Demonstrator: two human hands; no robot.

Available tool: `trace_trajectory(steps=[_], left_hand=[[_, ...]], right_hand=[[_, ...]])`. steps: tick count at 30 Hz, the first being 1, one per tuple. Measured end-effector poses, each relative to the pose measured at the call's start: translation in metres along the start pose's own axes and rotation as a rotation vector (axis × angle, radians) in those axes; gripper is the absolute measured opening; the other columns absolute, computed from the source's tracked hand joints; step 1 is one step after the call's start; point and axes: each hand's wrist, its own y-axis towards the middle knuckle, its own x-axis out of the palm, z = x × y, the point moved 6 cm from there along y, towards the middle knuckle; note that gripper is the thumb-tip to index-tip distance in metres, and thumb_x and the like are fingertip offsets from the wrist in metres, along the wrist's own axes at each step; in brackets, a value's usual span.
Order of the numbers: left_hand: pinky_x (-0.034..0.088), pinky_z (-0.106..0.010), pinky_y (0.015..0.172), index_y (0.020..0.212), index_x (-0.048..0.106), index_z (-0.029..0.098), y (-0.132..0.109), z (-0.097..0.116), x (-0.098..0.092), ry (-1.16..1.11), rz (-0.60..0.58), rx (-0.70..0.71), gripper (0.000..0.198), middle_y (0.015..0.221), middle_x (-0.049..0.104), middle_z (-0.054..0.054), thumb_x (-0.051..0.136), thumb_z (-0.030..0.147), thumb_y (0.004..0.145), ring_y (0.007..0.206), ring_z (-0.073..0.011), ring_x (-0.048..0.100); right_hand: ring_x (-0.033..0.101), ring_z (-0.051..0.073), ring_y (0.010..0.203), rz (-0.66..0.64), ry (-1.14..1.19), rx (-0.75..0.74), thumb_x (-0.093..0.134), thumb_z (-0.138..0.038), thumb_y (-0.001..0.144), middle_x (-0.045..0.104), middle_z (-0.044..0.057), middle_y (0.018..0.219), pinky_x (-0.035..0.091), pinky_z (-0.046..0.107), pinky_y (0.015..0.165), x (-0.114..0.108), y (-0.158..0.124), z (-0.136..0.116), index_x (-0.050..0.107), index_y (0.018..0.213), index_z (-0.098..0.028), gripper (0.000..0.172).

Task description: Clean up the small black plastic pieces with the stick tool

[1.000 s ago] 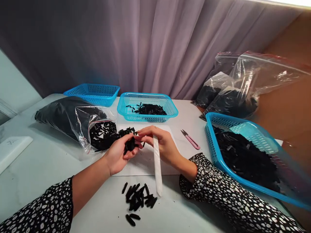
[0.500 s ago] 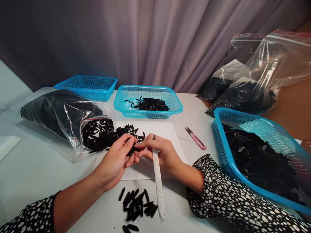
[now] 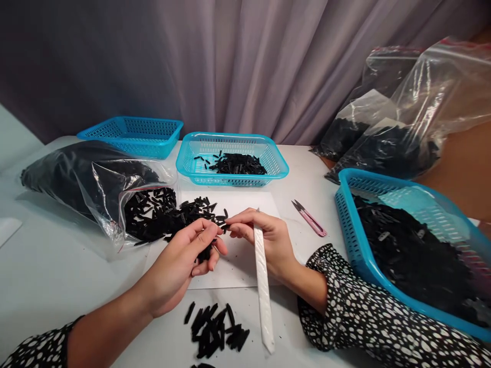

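Note:
My left hand [image 3: 182, 266] is closed around several small black strips [image 3: 204, 254], its thumb and index finger pinched together at the top. Just right of it, my right hand [image 3: 275, 243] pinches one small black piece [image 3: 226, 226] at its fingertips. The same right hand carries a thin tool wrapped in white [image 3: 263, 286], its dark pointed tip up past the knuckles and its long handle slanting down toward me. Beneath the hands lies a white sheet [image 3: 238, 273]. Behind my left fingers, a heap of black pieces [image 3: 192, 212] spills from a clear plastic bag [image 3: 95, 179].
A loose pile of black strips [image 3: 217, 327] lies nearest me. Pink thread snips [image 3: 310, 219] rest right of the sheet. Blue baskets stand at the back left [image 3: 126, 145], back middle [image 3: 278, 171] and right [image 3: 347, 225]. Filled zip bags [image 3: 387, 138] lean at the back right.
My hands have drawn apart. The right hand, with the wrapped tool, has moved right and now pinches a black piece away from the left hand. The view has shifted slightly.

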Motion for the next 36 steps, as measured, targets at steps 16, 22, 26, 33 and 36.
trace_trajectory(steps=[16,22,26,33,36], left_hand=[[0.035,-0.023,0.057,0.076,0.059,0.019,0.005,0.003,-0.004,0.131,0.058,0.113,0.023,0.071,0.065,0.001,0.067,0.039,0.087,0.053,-0.0085,0.043],[0.034,-0.024,0.056,0.074,0.058,0.019,0.004,0.005,-0.003,0.182,0.074,0.133,0.023,0.069,0.064,0.001,0.065,0.037,0.087,0.052,-0.0085,0.041],[0.033,-0.023,0.054,0.075,0.059,0.019,0.003,0.006,-0.002,0.125,0.053,0.099,0.022,0.07,0.064,0.0,0.065,0.037,0.086,0.053,-0.0089,0.041],[0.026,-0.023,0.048,0.093,0.071,0.018,0.003,0.003,-0.004,-0.046,0.048,0.001,0.019,0.073,0.064,-0.003,0.065,0.034,0.086,0.053,-0.0099,0.038],[0.027,-0.022,0.05,0.098,0.075,0.017,0.002,0.001,-0.004,-0.032,0.031,-0.025,0.027,0.071,0.061,-0.002,0.065,0.04,0.089,0.053,-0.0084,0.034]], right_hand=[[0.063,0.013,0.065,-0.075,0.475,0.372,0.084,-0.036,0.076,0.072,0.001,0.073,0.054,0.029,0.067,0.016,-0.003,0.027,0.08,0.088,-0.024,0.017],[0.061,0.015,0.066,-0.112,0.294,0.246,0.085,-0.033,0.074,0.072,0.001,0.075,0.052,0.03,0.063,0.009,0.002,0.018,0.082,0.091,-0.027,0.018],[0.061,0.015,0.064,-0.121,0.294,0.255,0.084,-0.036,0.076,0.071,0.001,0.071,0.052,0.031,0.064,0.01,0.002,0.019,0.082,0.086,-0.026,0.015],[0.058,0.012,0.059,-0.063,0.444,0.342,0.085,-0.039,0.074,0.07,0.0,0.067,0.05,0.028,0.061,0.01,0.0,0.035,0.078,0.079,-0.021,0.02],[0.058,0.012,0.058,-0.045,0.486,0.376,0.086,-0.04,0.072,0.069,0.0,0.065,0.049,0.027,0.06,0.011,0.0,0.036,0.074,0.073,-0.02,0.024]])
